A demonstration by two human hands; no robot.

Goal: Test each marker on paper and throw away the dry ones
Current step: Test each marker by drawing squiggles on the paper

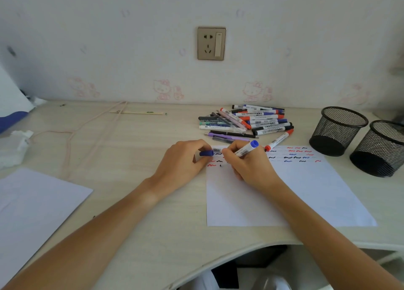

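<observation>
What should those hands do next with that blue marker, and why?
Probably draw a short squiggle. The left hand pinches the blue cap, the right hand grips the marker over the paper, near the earlier test marks.

Lighting: soft, even daylight, moderately bright, slightly cool cast. Shadows: faint under the hands on the desk [131, 158]; dark inside the mesh cups [338, 130]. Glare: none. Distortion: wide-angle bending at desk edges. Focus: corners soft, smeared.
</observation>
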